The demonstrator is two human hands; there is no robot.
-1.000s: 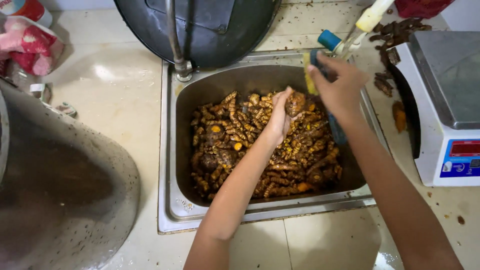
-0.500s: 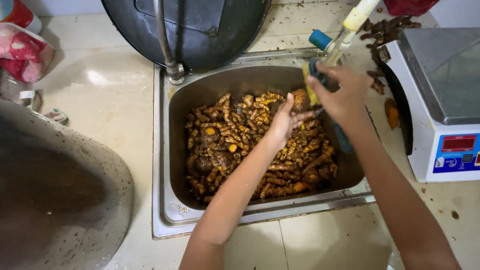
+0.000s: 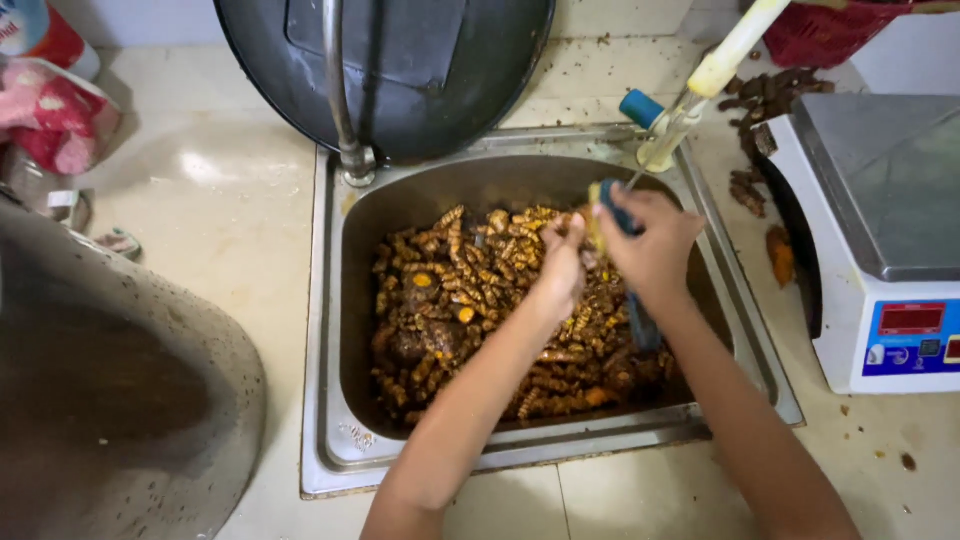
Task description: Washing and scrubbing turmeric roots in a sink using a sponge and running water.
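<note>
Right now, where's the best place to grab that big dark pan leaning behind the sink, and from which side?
Probably take the dark pan by its lower rim beside the tap pipe, coming from the sink side. No handle shows, and that rim edge lies nearest and bare.

turmeric root point(image 3: 585, 228): muddy yellow, held above the sink | brush point(image 3: 628, 270): blue handle, upright

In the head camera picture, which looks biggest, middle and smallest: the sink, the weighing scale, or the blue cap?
1. Sink, biggest.
2. Weighing scale, partly cut off by the picture's edge, yet clearly smaller than the sink.
3. Blue cap, smallest by far.
</note>
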